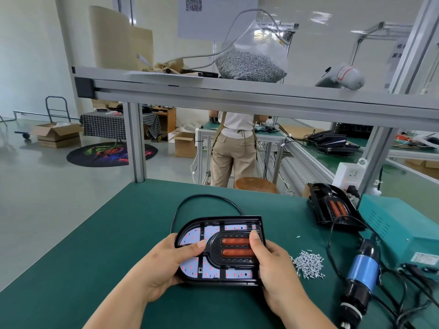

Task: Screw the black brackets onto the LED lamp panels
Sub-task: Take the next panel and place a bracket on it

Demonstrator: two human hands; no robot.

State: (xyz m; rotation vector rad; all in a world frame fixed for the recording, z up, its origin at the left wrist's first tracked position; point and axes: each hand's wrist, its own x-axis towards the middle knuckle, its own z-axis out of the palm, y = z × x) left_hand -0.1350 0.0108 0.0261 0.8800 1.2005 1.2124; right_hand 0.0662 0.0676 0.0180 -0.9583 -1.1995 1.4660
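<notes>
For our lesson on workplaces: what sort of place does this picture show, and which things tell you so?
Likely a small lamp assembly workshop: a green-matted workbench, a pile of screws beside an electric screwdriver, and an LED lamp panel with its bracket being fitted.

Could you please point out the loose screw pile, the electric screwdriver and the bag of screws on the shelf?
loose screw pile (308, 265): head view, middle of the heap.
electric screwdriver (362, 269): head view, its blue body.
bag of screws (251, 66): head view, the screw-filled lower part.
</notes>
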